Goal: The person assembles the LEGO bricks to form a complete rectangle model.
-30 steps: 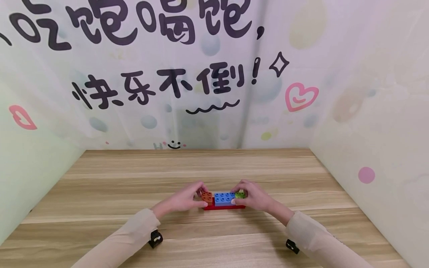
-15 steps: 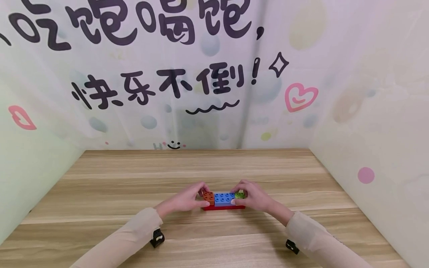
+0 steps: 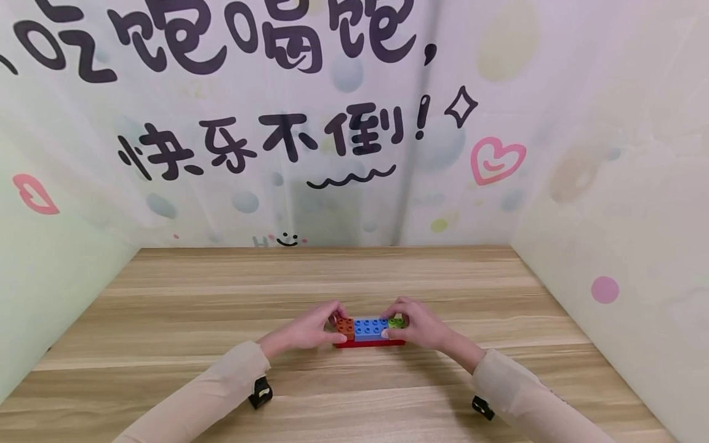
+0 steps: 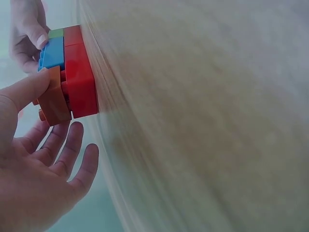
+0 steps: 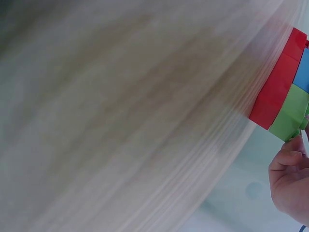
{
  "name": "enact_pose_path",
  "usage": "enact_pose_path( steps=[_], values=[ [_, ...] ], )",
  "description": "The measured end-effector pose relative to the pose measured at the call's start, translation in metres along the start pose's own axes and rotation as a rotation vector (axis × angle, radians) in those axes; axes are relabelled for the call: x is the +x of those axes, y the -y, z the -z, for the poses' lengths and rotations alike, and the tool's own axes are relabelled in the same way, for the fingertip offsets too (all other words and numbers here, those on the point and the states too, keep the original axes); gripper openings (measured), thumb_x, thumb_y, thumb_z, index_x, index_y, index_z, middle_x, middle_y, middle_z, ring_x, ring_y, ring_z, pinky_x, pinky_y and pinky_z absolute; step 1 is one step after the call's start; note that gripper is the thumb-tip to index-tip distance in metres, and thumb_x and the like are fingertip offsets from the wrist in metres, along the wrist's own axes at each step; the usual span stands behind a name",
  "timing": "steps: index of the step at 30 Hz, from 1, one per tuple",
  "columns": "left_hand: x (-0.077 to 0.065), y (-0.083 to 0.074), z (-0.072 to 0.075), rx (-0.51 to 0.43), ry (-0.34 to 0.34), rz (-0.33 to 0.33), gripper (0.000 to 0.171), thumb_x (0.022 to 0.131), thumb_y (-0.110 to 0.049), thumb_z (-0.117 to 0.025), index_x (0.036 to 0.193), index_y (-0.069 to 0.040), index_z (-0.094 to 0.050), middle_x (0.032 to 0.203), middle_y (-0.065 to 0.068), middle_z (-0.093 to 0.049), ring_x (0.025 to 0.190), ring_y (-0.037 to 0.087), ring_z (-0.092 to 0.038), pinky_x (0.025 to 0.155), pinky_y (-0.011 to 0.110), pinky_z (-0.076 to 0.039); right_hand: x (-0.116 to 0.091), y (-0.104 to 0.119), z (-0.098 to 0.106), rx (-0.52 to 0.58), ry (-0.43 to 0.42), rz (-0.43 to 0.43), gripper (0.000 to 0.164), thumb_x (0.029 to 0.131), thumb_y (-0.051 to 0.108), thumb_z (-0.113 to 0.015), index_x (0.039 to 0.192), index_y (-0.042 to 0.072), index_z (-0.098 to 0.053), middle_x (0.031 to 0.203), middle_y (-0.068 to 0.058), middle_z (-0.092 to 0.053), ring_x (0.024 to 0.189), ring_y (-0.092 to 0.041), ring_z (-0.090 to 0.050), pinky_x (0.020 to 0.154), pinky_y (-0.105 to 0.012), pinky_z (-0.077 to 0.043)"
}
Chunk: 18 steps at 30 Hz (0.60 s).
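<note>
A long red brick base (image 3: 370, 344) lies on the table, carrying a blue brick (image 3: 368, 330) and a green brick (image 5: 289, 113) side by side. At its left end my left hand (image 3: 310, 326) pinches an orange-brown brick (image 4: 54, 99) between thumb and fingers. The left wrist view shows this brick tilted, with red studs visible in a gap below it. My right hand (image 3: 421, 326) grips the blue brick near its right end, thumb in front and fingers behind, partly covering the green one.
The wood-grain table (image 3: 221, 283) runs back to a printed curtain (image 3: 354, 209) with black lettering. A pale wall (image 3: 604, 215) borders the right side. Black wrist devices (image 3: 260, 392) hang beneath both sleeves.
My left hand has shifted slightly right with the orange-brown brick, closing the gap to the blue brick in the head view. My right hand stays in place.
</note>
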State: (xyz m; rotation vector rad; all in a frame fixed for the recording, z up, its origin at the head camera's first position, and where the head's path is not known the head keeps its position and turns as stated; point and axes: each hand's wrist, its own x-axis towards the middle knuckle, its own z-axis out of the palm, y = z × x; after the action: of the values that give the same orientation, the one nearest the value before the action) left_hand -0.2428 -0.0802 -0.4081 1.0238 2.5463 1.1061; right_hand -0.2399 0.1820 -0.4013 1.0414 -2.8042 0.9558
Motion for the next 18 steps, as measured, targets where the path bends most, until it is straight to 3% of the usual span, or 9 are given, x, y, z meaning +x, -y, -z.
enact_pose_path(
  steps=[12,18],
  values=[
    [0.0005,-0.0013,0.0,-0.021,-0.004,0.029,0.033,0.078,-0.023,-0.069,0.1,-0.008,-0.049,0.088,-0.002,-0.051,0.083,0.018,-0.049,0.071,0.034,-0.042,-0.0009,0.0009,0.0003,-0.003,0.0,-0.006,0.028,0.076,0.035,-0.068,0.097,0.016,-0.064,0.087,0.006,-0.052,0.069,-0.013,-0.044,0.06,-0.025,-0.037],
    [0.0002,-0.0028,0.0001,-0.051,-0.025,0.025,0.02,0.086,-0.023,-0.059,0.097,-0.008,-0.053,0.086,-0.003,-0.054,0.079,0.013,-0.052,0.067,0.028,-0.043,-0.0007,0.0005,0.0001,-0.003,0.007,-0.023,0.028,0.076,0.035,-0.068,0.097,0.017,-0.064,0.088,0.008,-0.052,0.07,-0.012,-0.044,0.06,-0.025,-0.038]
  ],
)
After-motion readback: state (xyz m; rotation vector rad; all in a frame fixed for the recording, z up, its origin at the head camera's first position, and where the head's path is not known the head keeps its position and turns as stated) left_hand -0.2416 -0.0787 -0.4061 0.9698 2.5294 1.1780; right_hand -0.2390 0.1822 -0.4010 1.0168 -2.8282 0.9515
